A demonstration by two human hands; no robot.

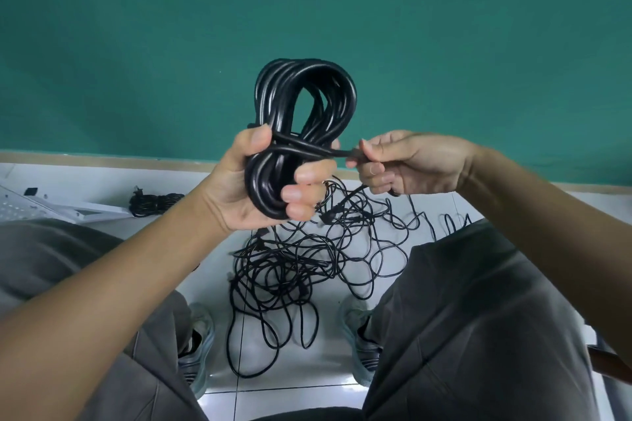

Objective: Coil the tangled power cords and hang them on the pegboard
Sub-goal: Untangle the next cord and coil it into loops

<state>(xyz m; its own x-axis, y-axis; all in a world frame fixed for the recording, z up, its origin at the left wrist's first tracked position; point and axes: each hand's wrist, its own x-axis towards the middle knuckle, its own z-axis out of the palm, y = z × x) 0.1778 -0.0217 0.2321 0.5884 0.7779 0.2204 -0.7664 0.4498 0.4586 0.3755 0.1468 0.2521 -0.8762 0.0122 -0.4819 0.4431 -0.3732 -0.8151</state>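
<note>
A thick black power cord is wound into a coil (301,102) held up in front of the green wall. My left hand (253,181) grips the lower part of this coil, thumb on top and fingers curled round the loops. The cord's free end (328,151) wraps across the middle of the coil and runs to the right. My right hand (403,164) pinches that end and holds it taut. Below, on the white tiled floor between my feet, lies a tangled heap of thin black cords (301,270). A white pegboard (30,207) lies flat at the far left.
A small coiled black cord (154,203) rests on the floor beside the pegboard. My knees in grey trousers frame the heap on both sides, and my shoes (196,345) stand near it. A green wall with a tan baseboard (102,161) runs behind.
</note>
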